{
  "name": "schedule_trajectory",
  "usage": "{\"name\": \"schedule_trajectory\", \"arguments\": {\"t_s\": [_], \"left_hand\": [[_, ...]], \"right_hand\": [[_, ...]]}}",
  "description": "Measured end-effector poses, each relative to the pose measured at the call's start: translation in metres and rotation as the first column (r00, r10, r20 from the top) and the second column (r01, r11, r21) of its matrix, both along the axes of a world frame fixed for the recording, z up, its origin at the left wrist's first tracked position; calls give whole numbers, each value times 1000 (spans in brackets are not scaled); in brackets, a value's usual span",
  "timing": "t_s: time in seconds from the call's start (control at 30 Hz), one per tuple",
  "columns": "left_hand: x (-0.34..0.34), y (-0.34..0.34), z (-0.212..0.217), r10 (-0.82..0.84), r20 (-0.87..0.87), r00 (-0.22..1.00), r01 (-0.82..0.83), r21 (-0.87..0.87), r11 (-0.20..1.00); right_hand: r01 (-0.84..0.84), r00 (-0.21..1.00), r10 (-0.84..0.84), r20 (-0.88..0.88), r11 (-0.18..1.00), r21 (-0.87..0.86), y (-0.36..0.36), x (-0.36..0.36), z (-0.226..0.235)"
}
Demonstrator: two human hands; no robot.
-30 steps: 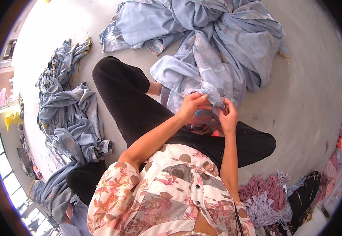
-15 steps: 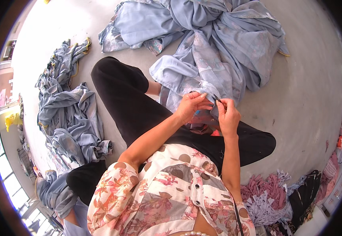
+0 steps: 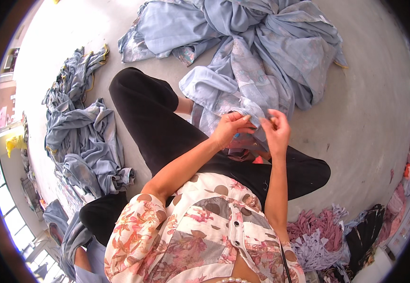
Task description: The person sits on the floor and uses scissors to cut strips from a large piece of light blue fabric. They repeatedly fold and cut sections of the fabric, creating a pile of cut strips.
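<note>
A large heap of light blue fabric with a faint floral print [image 3: 261, 70] spreads over the floor ahead, and one end of it reaches my lap. My left hand [image 3: 232, 128] is closed in a pinch on the edge of this fabric. Close by on its right, my right hand [image 3: 276, 132] is raised with its fingers curled together at the same edge. A small dark and yellowish bit shows between those fingers, too small to name. Darker printed cloth [image 3: 242, 144] hangs below both hands, between my crossed legs in black trousers [image 3: 162, 122].
Crumpled blue-grey fabric with yellow edging [image 3: 84, 127] lies on the floor to my left. Another person's arm [image 3: 80, 258] with blue-grey cloth shows at lower left. Bundles of pink and pale lilac strips [image 3: 315, 236] and black cloth [image 3: 365, 236] lie at lower right.
My right hand has shifted slightly up, its fingers turned inward over the fabric edge; the dark piece seen beside its thumb is now mostly hidden. At lower left, the other person's cloth has moved.
</note>
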State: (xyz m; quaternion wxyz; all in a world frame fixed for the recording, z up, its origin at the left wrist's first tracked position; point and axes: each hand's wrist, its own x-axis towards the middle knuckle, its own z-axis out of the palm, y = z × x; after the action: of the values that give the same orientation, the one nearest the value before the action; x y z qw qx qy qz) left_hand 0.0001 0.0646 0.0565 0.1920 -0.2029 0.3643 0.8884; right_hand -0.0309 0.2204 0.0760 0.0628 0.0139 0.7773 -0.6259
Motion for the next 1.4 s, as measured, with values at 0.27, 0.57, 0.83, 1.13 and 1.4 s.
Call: {"name": "schedule_trajectory", "arguments": {"t_s": [0.27, 0.57, 0.83, 1.13, 1.4], "left_hand": [[9, -6, -19, -204, 112, 973, 220, -162, 962], [-17, -15, -41, -221, -354, 909, -354, -934, 43], [-30, 44, 13, -235, -68, 970, 219, -191, 957], [-4, 72, 8, -345, 55, 937, 348, -88, 933], [29, -8, -37, -712, 37, 701, 378, -866, 327]], "right_hand": [[364, 927, -345, 151, 922, -129, 26, -21, -27], [93, 945, -268, 185, 766, 636, 66, -3, -164], [227, 947, -143, 288, 931, -286, 109, -11, -40], [-253, 811, 581, -72, 459, 852, 80, -4, -27], [-307, 941, 176, 290, 80, 948, 181, -153, 3]]}}
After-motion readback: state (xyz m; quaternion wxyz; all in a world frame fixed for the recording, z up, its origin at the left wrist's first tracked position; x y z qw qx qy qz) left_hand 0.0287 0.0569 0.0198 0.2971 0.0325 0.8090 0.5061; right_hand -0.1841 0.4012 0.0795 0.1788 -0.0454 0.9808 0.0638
